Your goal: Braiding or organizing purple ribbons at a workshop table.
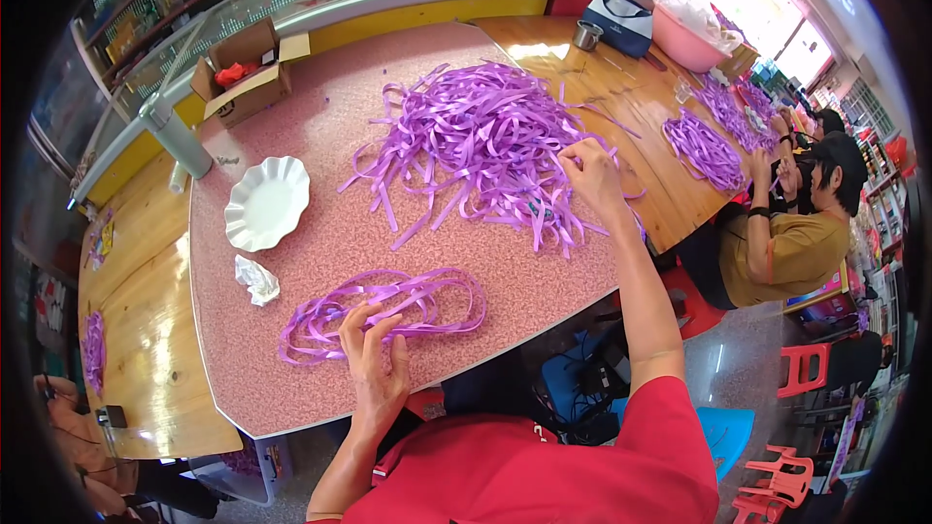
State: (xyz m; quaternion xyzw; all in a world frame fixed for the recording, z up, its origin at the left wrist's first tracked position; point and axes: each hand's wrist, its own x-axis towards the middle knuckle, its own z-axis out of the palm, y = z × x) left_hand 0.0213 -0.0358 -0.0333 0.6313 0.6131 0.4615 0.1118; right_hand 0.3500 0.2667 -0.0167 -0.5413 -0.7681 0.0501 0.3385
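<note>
A large tangled heap of purple ribbon lanyards [476, 126] lies on the pink speckled table. My right hand [590, 173] is at the heap's right edge, its fingers pinched together on a purple lanyard; the pinch itself is partly hidden. Closer to me, a flatter bundle of looped purple lanyards [437, 306] rests near the table's front edge. Over the left part of that bundle is my left hand [377, 364], fingers curved and apart, the fingertips touching the loops.
Left of the heap are a white scalloped dish [268, 204], crumpled white paper [256, 280], a grey-green bottle [177, 139] and an open cardboard box [243, 87]. On the wooden table at right stand a metal cup [586, 36], a bag [621, 21] and a pink basin [687, 34]; people sit beyond.
</note>
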